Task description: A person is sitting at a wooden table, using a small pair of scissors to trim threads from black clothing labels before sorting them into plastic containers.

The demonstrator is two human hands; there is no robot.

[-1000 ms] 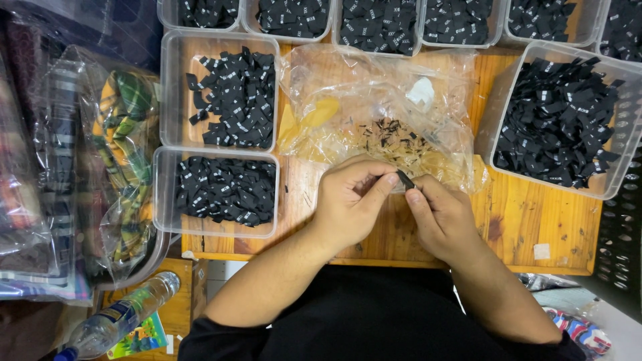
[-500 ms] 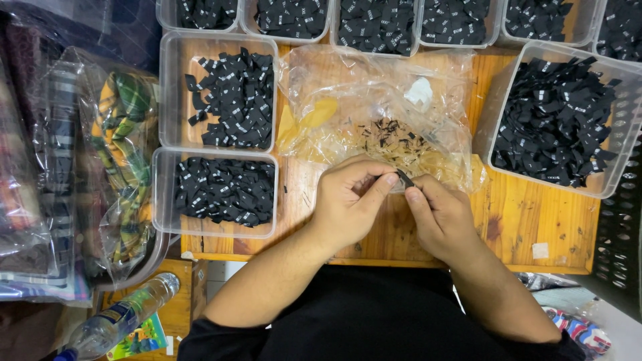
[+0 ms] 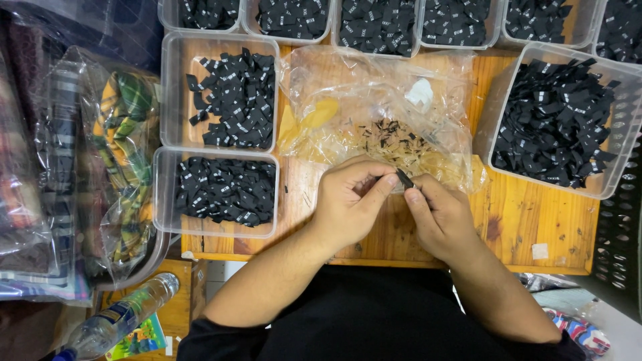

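Fingertips of both hands meet on a small black label [image 3: 404,178] just below the middle of the frame: the left hand [image 3: 351,200] pinches it narrowly between thumb and curled forefinger, and the right hand [image 3: 441,220] grips its lower end with thumb and forefinger closed tight. That label stands slantwise between the two hands, above the wooden table [image 3: 535,220], at the near edge of a crumpled clear plastic bag [image 3: 374,107] that lies at the centre of the frame with dark scraps and a white bit on it. Left of the hands sit two clear plastic tubs [image 3: 217,194] filled with black labels, one above the other. At the right edge a larger clear tub [image 3: 555,120] is tilted and heaped with the same black labels. Along the top edge runs a row of further tubs [image 3: 374,27], also full. In the lower left corner lies a plastic bottle [image 3: 114,321], and bagged fabric [image 3: 127,160] fills the left side.
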